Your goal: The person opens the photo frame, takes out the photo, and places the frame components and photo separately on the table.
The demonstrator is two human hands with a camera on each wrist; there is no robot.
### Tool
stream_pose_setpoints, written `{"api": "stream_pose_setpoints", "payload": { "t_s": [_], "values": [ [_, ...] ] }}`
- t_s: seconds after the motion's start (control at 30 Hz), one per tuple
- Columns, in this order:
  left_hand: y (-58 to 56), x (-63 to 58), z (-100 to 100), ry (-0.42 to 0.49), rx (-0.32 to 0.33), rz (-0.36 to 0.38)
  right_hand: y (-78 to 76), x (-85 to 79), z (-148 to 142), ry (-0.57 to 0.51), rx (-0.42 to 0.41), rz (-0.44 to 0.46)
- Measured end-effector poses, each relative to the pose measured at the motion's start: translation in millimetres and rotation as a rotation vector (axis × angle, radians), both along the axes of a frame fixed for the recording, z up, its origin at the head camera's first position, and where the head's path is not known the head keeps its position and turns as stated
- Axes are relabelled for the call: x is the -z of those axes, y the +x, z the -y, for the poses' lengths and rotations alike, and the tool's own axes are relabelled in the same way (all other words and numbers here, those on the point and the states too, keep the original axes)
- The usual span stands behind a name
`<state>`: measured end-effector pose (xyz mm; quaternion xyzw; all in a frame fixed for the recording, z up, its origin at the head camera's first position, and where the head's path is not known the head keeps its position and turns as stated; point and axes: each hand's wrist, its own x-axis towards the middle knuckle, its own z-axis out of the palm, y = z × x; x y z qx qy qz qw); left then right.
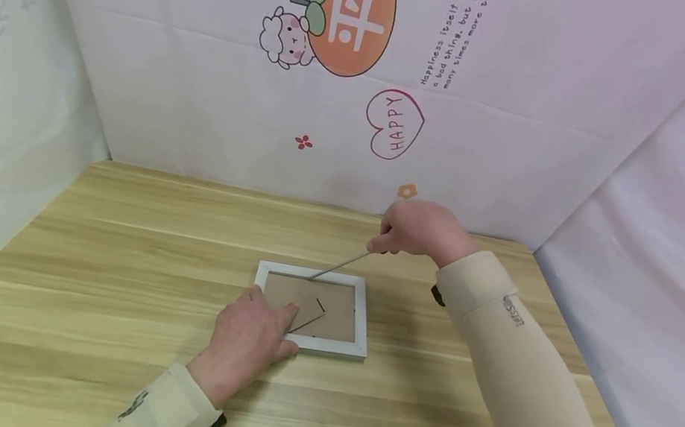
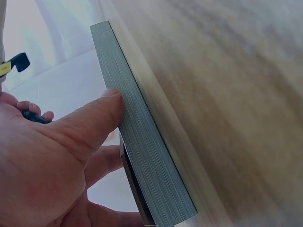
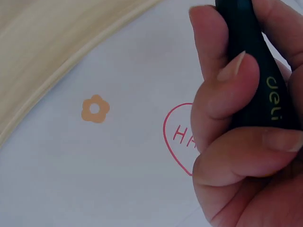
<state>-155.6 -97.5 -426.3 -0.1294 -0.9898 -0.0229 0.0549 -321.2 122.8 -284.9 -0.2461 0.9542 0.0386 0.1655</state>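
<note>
A picture frame (image 1: 365, 323) lies back side up on the table, its pale border round a brown backing board (image 1: 337, 303). My left hand (image 1: 251, 330) holds its near left corner, the thumb (image 2: 109, 106) against the outer side and the fingers over the back. A thin brown edge (image 2: 135, 184) stands slightly off the frame beside those fingers. In my right hand (image 1: 424, 229) is a screwdriver (image 1: 339, 266), gripped by its dark "deli" handle (image 3: 255, 90). The long metal shaft slants down to the left, its tip at the inside of the frame's far border.
The wood-grain table (image 1: 120, 282) extends around the frame. A white printed cloth (image 1: 212, 101) hangs behind it, with more white cloth at both sides. Dark bands show at both sleeve cuffs.
</note>
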Motion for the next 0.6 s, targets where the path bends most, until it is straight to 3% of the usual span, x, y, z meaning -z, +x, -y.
{"api": "stream_pose_setpoints", "payload": {
  "t_s": [0.27, 0.6],
  "values": [
    [0.9, -1.2, -0.7, -0.006, 0.005, -0.033, -8.8, -9.1, 7.8, 0.017, 0.038, 0.084],
    [0.2, -0.4, -1.6, -0.019, -0.013, -0.019, 5.2, -0.1, -3.9, -0.021, 0.02, 0.03]
  ]
}}
